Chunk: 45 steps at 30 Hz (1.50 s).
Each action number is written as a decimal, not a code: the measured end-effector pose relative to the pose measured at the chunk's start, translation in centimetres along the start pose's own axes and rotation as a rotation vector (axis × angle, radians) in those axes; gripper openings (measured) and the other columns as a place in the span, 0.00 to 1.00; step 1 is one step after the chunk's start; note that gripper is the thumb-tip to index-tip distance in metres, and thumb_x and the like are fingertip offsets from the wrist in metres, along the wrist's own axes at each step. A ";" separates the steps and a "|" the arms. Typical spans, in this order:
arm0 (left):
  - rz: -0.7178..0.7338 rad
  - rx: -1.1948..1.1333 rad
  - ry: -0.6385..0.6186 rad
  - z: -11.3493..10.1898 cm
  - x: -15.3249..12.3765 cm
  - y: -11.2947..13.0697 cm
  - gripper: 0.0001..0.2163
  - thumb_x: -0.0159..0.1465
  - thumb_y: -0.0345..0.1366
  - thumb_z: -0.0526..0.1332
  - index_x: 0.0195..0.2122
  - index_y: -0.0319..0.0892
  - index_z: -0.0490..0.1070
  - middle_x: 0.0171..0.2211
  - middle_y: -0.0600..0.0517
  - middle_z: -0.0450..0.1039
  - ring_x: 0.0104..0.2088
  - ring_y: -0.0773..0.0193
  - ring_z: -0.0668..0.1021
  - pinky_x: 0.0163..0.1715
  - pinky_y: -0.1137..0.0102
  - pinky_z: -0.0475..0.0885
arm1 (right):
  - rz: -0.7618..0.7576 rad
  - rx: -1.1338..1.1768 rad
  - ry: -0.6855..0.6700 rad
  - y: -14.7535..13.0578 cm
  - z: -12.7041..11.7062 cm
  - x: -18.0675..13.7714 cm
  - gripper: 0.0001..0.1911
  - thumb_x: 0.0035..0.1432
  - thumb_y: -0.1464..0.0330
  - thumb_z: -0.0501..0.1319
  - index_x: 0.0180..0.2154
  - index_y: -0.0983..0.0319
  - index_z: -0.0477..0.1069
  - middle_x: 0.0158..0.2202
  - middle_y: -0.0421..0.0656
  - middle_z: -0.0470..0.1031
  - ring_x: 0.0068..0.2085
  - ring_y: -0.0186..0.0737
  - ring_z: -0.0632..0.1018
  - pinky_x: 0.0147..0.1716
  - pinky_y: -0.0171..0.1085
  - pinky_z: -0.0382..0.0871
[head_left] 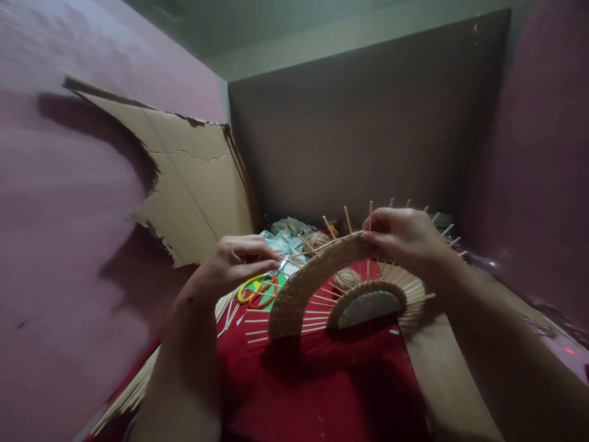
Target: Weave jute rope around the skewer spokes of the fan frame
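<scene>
A half-round woven piece point(304, 282) of thin sticks fanning out from a small grey-faced core point(368, 305) is held up over a red cloth point(322, 380). A band of tan twine runs across the sticks in an arc. My right hand point(402, 236) grips the top of that band from above. My left hand point(239, 258) pinches a thin strand of twine point(299, 255) that leads to the band's left side.
Yellow and orange scissors point(255, 290) lie on the cloth under my left hand. A ball of twine point(317, 239) and crumpled pale cloth point(288, 236) sit behind. Torn cardboard point(193, 184) leans on the pink wall at left. Loose sticks point(133, 387) lie at lower left.
</scene>
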<state>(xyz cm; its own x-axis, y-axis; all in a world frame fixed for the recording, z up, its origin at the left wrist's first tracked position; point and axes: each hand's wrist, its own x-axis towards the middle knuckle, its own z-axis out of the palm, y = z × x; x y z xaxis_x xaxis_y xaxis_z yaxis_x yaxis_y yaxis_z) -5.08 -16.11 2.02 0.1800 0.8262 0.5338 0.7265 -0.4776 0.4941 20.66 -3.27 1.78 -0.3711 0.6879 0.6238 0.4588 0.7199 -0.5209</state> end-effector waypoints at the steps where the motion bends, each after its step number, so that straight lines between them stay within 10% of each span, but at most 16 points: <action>1: 0.013 0.008 0.005 -0.1 -0.1 0.0 0.04 0.56 0.33 0.64 0.29 0.39 0.77 0.23 0.53 0.69 0.23 0.73 0.69 0.21 0.77 0.62 | 0.003 -0.003 0.011 0.0 0.0 0.0 0.05 0.47 0.67 0.61 0.22 0.60 0.71 0.18 0.41 0.69 0.24 0.37 0.71 0.23 0.36 0.62; 16: -0.174 0.024 -0.240 -0.8 -0.3 -0.8 0.08 0.58 0.38 0.61 0.30 0.40 0.78 0.25 0.52 0.70 0.27 0.69 0.71 0.26 0.75 0.66 | 0.004 -0.076 0.042 -0.1 -0.1 -0.2 0.08 0.48 0.63 0.60 0.23 0.60 0.72 0.18 0.40 0.70 0.23 0.36 0.71 0.25 0.36 0.62; 26: -0.456 -0.461 -0.322 1.5 1.6 -5.2 0.07 0.46 0.31 0.69 0.28 0.38 0.79 0.26 0.50 0.75 0.27 0.69 0.73 0.28 0.74 0.68 | 0.035 -0.026 -0.002 0.2 -0.1 0.0 0.07 0.47 0.63 0.61 0.25 0.60 0.73 0.19 0.41 0.72 0.23 0.37 0.72 0.24 0.37 0.62; 45: -0.221 -0.670 -0.366 0.6 0.1 -3.7 0.19 0.53 0.41 0.65 0.44 0.34 0.74 0.44 0.38 0.75 0.46 0.51 0.75 0.49 0.58 0.67 | 0.076 0.052 -0.031 -0.4 -0.4 -0.2 0.06 0.48 0.65 0.62 0.24 0.61 0.72 0.14 0.38 0.68 0.18 0.34 0.70 0.21 0.35 0.61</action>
<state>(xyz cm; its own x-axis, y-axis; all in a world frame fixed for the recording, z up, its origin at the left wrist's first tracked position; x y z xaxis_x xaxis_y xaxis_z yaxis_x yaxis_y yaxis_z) -7.39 -14.06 -0.16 0.3697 0.9129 0.1733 0.2378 -0.2732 0.9321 20.87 -3.79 2.10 -0.3623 0.7424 0.5636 0.4444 0.6691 -0.5956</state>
